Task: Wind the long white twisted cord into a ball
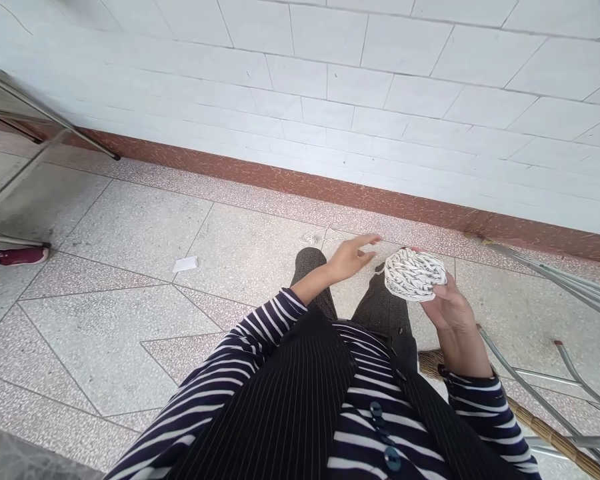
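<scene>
My right hand grips a white braided oval piece with dark flecks in its thick strands, fingers beneath and thumb on its lower right side. A short loose end sticks out on the left of the braided piece. To the left of it, my left hand is raised with fingers apart and nothing visible in it. It does not touch the braided piece. On the floor past my knees lies a small white clump of cord, with thin strands beside it.
A white tiled wall with a reddish base strip stands in front. A metal-framed table is at left, near another person's dark red shoe. A white rectangular item lies on the floor. Metal tubes and a straw-like bundle are at right.
</scene>
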Demonstrator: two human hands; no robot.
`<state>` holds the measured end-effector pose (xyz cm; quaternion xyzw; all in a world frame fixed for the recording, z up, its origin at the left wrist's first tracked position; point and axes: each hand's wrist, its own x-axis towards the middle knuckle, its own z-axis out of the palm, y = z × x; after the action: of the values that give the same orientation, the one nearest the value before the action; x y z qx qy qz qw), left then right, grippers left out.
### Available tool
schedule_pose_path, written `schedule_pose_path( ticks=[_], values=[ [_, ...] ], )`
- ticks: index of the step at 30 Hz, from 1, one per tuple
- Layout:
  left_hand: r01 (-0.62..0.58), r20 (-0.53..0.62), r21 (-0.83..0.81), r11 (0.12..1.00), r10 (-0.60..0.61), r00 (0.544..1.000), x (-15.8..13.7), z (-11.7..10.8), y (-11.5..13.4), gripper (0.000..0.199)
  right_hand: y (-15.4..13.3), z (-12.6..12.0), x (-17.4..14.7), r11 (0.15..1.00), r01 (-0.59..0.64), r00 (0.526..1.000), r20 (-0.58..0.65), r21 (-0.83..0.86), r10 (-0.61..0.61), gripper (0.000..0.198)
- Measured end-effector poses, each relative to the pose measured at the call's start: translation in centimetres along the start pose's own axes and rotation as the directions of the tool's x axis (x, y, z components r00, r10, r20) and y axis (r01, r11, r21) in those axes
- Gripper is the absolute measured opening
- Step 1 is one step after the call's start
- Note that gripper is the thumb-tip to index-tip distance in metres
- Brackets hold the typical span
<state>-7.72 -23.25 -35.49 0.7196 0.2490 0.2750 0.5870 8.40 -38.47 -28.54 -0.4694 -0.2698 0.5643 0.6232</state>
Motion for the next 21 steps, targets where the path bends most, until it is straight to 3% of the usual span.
schedule_pose_path(
  ticks=[4,8,15,21],
  values=[
    [0.002,0.136,-0.246,0.969,0.032,0.99,-1.0,3.0,1.8,0.036,0.2,0.9,0.2,0.999,-0.035,0.997,0.068,0.034,0.033,0.07],
    [0.068,0.131,-0.182,0.981,-0.044,0.99,-1.6,3.4,1.1,0.03,0.1,0.5,0.1,0.998,-0.041,0.998,0.043,0.047,0.039,0.069],
    [0.067,0.169,0.12,0.991,-0.087,0.982,-2.2,0.5,-2.8,0.026,-0.8,-0.4,0.3,0.988,0.062,0.986,-0.162,0.144,-0.038,0.049],
    [0.109,0.104,0.349,0.931,-0.154,0.983,-0.4,-5.2,-4.3,0.025,-4.5,0.6,0.1,0.959,0.227,0.961,-0.199,0.172,-0.192,0.058]
  ],
)
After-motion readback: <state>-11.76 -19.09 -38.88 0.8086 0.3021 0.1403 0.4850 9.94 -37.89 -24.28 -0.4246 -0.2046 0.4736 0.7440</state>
